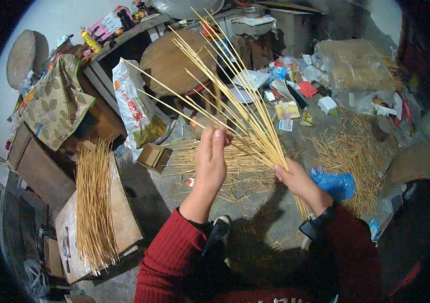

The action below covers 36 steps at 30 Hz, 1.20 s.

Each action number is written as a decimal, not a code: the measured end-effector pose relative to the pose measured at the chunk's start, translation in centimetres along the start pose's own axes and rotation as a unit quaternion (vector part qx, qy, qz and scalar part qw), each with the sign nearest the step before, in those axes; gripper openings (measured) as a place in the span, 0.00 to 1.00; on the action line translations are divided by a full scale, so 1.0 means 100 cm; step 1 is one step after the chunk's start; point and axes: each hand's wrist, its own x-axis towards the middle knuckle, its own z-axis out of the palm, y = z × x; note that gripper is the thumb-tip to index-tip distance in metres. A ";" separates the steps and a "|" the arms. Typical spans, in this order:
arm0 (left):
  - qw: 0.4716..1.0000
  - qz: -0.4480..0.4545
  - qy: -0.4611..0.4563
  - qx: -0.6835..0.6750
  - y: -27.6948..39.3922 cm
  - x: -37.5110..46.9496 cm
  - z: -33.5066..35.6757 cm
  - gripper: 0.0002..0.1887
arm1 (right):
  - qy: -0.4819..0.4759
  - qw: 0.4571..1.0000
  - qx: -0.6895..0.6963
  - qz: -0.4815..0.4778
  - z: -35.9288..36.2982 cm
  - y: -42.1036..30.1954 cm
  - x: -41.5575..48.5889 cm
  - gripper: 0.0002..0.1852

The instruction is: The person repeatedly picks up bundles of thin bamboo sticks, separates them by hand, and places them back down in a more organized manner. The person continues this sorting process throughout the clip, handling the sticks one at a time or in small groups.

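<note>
My right hand [298, 180] grips a bundle of long straw stalks [253, 125] near its lower end. The stalks fan out upward and to the left, and their butt ends stick out below the fist. Up and left of it, my left hand [213, 159] has its thumb and fingers closed among the leftmost stalks of the fan; the fingertips are partly blurred. Beneath the hands, a loose pile of straw stalks [184, 157] lies on the concrete floor. A thick, aligned bundle of stalks [95, 208] rests on a wooden board [126, 223] at the left.
Short straw scraps [355, 151] and a blue plastic bag [334, 185] lie at the right. A white woven sack [128, 98] stands beside a small cardboard box [154, 157]. Behind are a round wooden stool [173, 64], scattered litter [290, 83] and a plastic-covered straw stack [359, 64].
</note>
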 end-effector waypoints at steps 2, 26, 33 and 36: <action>0.980 -0.139 0.038 -0.140 -0.002 0.004 -0.009 0.11 | -0.007 1.000 0.010 0.012 -0.001 -0.002 -0.004 0.14; 0.973 -0.190 0.096 -0.094 -0.031 0.030 -0.047 0.10 | -0.116 0.992 -0.004 0.042 -0.003 -0.016 -0.024 0.10; 0.981 -0.167 0.097 -0.026 -0.043 0.031 -0.047 0.09 | -0.115 0.992 0.028 0.046 -0.002 -0.019 -0.027 0.09; 0.983 -0.157 0.097 0.009 -0.043 0.030 -0.048 0.10 | -0.117 0.991 0.036 0.050 -0.001 -0.021 -0.028 0.09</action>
